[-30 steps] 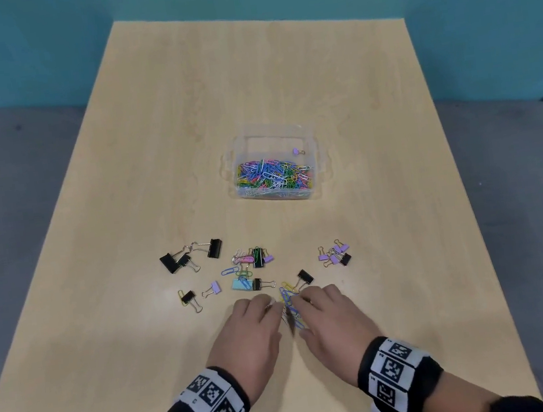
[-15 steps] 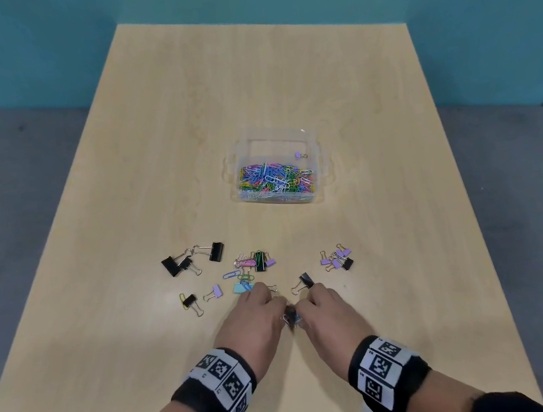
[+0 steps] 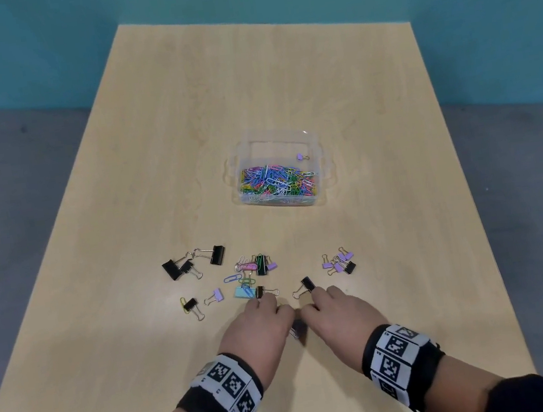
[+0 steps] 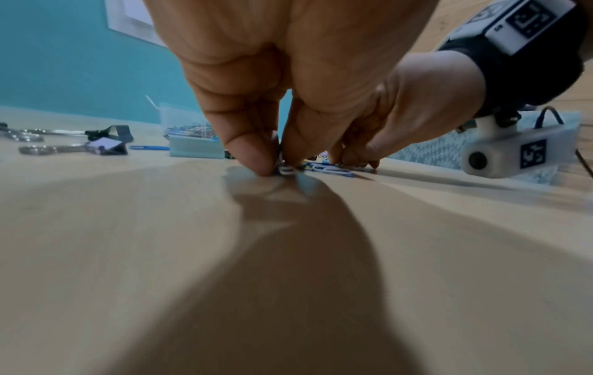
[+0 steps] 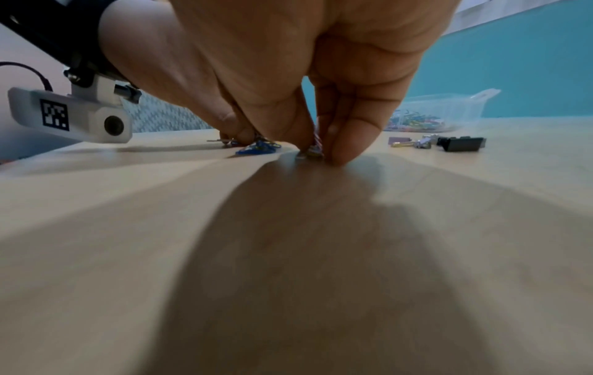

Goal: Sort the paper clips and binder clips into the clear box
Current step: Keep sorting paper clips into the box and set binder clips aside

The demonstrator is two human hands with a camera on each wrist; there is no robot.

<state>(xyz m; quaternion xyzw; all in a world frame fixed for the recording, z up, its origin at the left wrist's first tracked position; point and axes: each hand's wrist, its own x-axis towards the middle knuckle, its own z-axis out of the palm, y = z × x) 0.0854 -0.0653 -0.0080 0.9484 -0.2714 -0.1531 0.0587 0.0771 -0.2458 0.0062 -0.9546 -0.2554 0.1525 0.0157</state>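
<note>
Pinching: left hand (image 4: 289, 83) nips paper clips (image 4: 287, 168) against the table (image 3: 280, 76).
Right hand (image 5: 308, 76): fingertips grasp another small clip on the tabletop.
Binder clips (image 3: 216, 254): scattered just beyond both hands.
Clear box (image 3: 275, 143): farther back, holding coloured clips.

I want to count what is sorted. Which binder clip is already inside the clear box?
The small purple binder clip, alone in the far part of the clear box, behind the paper clips. All other binder clips lie on the table.
</note>
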